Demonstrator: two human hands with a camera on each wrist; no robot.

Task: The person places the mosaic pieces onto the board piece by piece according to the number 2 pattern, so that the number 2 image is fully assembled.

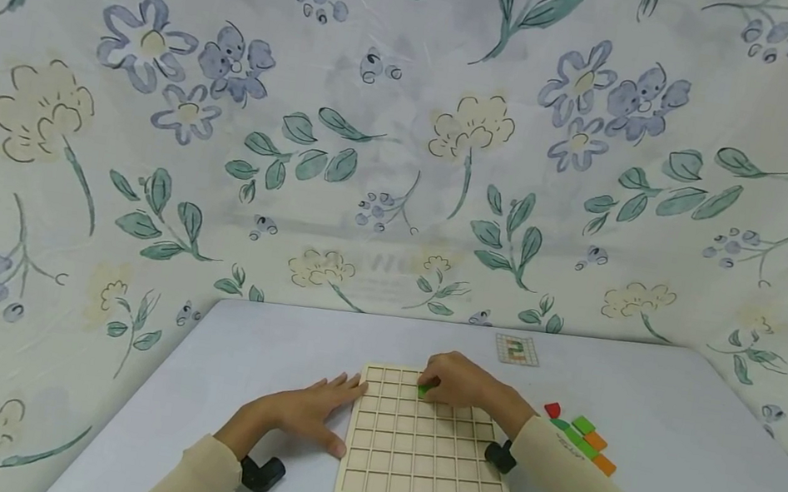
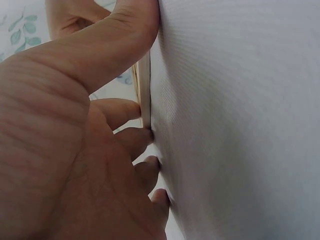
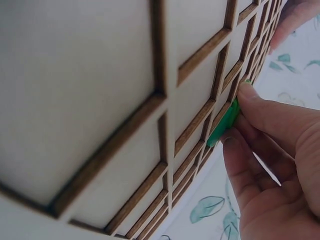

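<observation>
A pale wooden grid board (image 1: 384, 440) lies flat on the white table, its square cells divided by raised ridges. My right hand (image 1: 458, 379) pinches a small green tile (image 3: 225, 122) between thumb and fingers at the far rows of the board. In the right wrist view the tile is tilted against the grid, right at the ridges, partly covered by the fingertips. My left hand (image 1: 310, 411) rests on the table with fingers spread, the fingertips and thumb at the board's left edge. Its fingers (image 2: 137, 142) lie fairly straight along that edge in the left wrist view.
Right of the board, partly behind the right sleeve, lie loose pieces: a red piece (image 1: 552, 409), several green tiles (image 1: 583, 425) and orange tiles (image 1: 596, 441). A small card (image 1: 517, 350) with a coloured grid pattern lies near the table's back edge. A floral sheet (image 1: 407, 155) hangs behind.
</observation>
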